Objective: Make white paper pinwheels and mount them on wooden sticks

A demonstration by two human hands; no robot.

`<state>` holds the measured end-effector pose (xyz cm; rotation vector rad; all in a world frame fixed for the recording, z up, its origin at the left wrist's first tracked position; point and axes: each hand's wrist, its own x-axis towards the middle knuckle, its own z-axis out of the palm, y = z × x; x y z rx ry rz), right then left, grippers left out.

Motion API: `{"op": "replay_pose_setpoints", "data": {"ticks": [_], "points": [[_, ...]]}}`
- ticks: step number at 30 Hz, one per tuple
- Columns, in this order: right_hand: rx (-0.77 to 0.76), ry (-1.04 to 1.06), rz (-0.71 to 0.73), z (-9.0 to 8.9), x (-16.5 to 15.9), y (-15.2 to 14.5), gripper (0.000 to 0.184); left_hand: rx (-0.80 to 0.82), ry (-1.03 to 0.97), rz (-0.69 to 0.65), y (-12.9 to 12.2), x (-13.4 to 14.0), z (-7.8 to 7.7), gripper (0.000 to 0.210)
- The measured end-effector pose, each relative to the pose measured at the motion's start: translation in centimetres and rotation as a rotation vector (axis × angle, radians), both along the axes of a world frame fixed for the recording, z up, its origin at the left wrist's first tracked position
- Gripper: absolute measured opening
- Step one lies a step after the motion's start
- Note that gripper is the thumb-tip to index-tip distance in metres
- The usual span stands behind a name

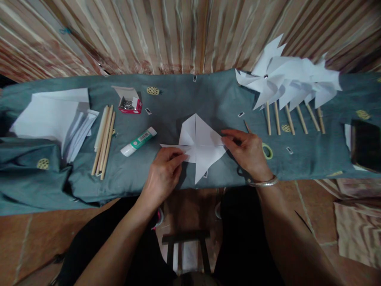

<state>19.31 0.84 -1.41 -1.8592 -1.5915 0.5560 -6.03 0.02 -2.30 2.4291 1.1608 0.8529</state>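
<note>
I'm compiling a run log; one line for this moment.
left hand: touching white paper | right hand: at paper's right corner | glue stick: left of paper

One head-worn camera gives the view, looking forward and steeply down from above the person's lap. The legs (241, 238) and a strip of floor (300, 202) fill the bottom, with both forearms (119, 242) entering from the lower edge. The left hand (164, 172) and right hand (245, 151) come near the middle, close to the lens. The table (208, 95) crosses the frame and runs past both sides; beyond its far edge, the upward reach ends at a curtain (178, 35).
</note>
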Motion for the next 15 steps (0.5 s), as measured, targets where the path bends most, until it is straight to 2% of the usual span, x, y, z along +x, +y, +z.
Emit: {"op": "replay_pose_setpoints", "data": {"ticks": [6, 11, 15], "points": [[-0.078, 0.014, 0.035, 0.2, 0.4, -0.8, 0.032, 0.048, 0.025, 0.044, 1.2, -0.3, -0.6, 0.028], [-0.109, -0.047, 0.047, 0.6, 0.1, -1.6, 0.028, 0.084, 0.024, 0.092, 1.2, 0.4, -0.3, 0.033], [-0.099, -0.084, 0.048, 0.8, -0.2, -2.3, 0.026, 0.141, 0.022, 0.043, 0.1, 1.6, 0.2, 0.019]]}}
